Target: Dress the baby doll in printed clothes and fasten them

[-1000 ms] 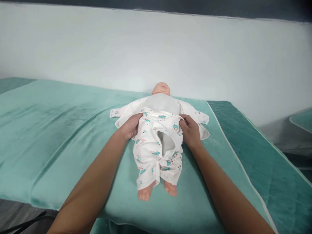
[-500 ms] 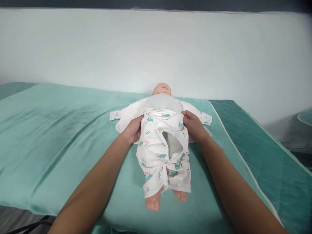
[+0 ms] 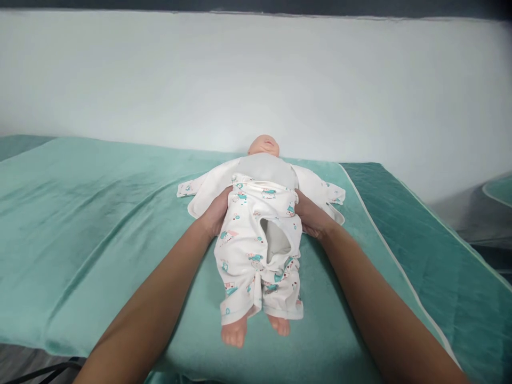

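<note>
A baby doll (image 3: 263, 145) lies on its back, head toward the wall, with a grey cloth torso and bare feet. It wears a white top (image 3: 214, 181), spread open with its sleeves out to both sides, and white printed open-crotch baby trousers (image 3: 244, 240) pulled up to the waist. My left hand (image 3: 218, 213) is closed on the trousers at the left of the waist. On the opposite side, my right hand (image 3: 311, 214) grips them below the waistband. The fingertips of both hands are hidden behind the cloth and the doll's body.
A light green sheet (image 3: 100, 224) covers the bed beneath the doll. Darker green quilted cloth (image 3: 424, 234) shows to the right, past a pale edging. A white wall (image 3: 256, 80) rises behind the bed. Dark straps (image 3: 52, 369) lie at the lower left.
The doll's legs and the lower trousers have swung a little left. My hands have slid farther around the sides of the waist, so the fingers show less.
</note>
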Demonstrator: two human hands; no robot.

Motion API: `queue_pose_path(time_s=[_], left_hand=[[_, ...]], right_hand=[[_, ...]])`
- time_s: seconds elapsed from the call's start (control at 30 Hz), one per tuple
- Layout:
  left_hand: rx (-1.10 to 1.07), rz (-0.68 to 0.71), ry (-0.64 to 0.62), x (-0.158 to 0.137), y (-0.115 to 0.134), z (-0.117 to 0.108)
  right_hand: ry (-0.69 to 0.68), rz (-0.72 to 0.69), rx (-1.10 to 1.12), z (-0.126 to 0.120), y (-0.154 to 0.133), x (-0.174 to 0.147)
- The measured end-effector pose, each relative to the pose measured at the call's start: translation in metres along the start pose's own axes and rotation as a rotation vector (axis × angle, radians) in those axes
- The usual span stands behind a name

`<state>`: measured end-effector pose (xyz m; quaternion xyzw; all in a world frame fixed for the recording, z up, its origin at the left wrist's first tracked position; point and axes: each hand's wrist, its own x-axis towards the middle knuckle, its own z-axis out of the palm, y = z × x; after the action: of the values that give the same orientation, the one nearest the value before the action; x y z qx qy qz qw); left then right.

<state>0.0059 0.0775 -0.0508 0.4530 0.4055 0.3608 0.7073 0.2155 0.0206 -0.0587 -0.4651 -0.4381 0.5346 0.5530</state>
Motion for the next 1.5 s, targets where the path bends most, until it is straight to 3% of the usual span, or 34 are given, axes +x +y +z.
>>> queue_pose_path(time_s=[0.1, 0.37, 0.67, 0.8, 1.0, 1.07, 1.17, 1.27, 1.33, 1.4, 1.5], left_hand=[[0.005, 0.030, 0.015, 0.001, -0.001, -0.001], [-0.112, -0.004, -0.049, 0.002, -0.003, -0.002], [-0.122, 0.119, -0.041, 0.001, -0.005, -0.003], [-0.102, 0.157, 0.028, 0.000, -0.006, -0.005], [0.156, 0.245, 0.174, -0.002, -0.004, -0.007], [0.326, 0.374, 0.287, 0.000, -0.006, -0.012], [0.558, 0.622, 0.437, 0.003, -0.008, -0.020], [0.763, 0.840, 0.439, 0.001, -0.009, -0.024], [0.862, 0.926, 0.428, -0.002, -0.009, -0.024], [0.889, 0.930, 0.427, -0.005, -0.008, -0.022], [0.776, 0.805, 0.434, -0.005, -0.007, -0.018]], right_hand=[[-0.085, 0.054, 0.064, -0.001, 0.004, 0.002], [0.029, 0.021, 0.085, -0.001, 0.004, 0.003], [0.126, -0.039, 0.045, -0.015, 0.011, 0.013], [0.129, -0.016, 0.082, -0.017, 0.008, 0.012], [0.051, -0.036, 0.092, -0.021, 0.010, 0.011], [0.061, -0.072, 0.004, -0.022, 0.012, 0.011], [0.225, -0.165, -0.254, -0.023, 0.013, 0.008], [0.391, -0.337, -0.521, -0.022, 0.011, 0.003], [0.385, -0.488, -0.628, -0.022, 0.009, 0.000], [0.339, -0.579, -0.682, -0.021, 0.007, -0.001], [0.319, -0.529, -0.595, -0.020, 0.007, 0.002]])
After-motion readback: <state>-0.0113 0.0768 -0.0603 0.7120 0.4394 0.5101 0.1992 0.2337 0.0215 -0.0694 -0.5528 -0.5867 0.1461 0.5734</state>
